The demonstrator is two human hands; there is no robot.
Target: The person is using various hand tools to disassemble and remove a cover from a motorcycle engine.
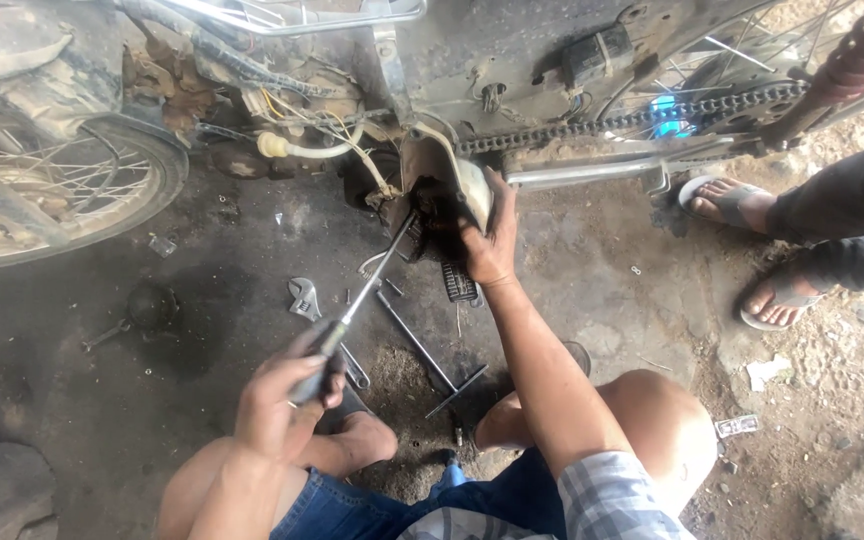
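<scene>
Hiding, perhaps, screwdriver [377, 270] tip behind engine [432, 190].

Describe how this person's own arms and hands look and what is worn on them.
Both hands are bare, no gloves. The right hand looks smeared with dark grease; the left hand seems cleaner. The forearms are bare. A short grey-and-white checked sleeve covers the right upper arm. No watch or rings are visible.
</scene>
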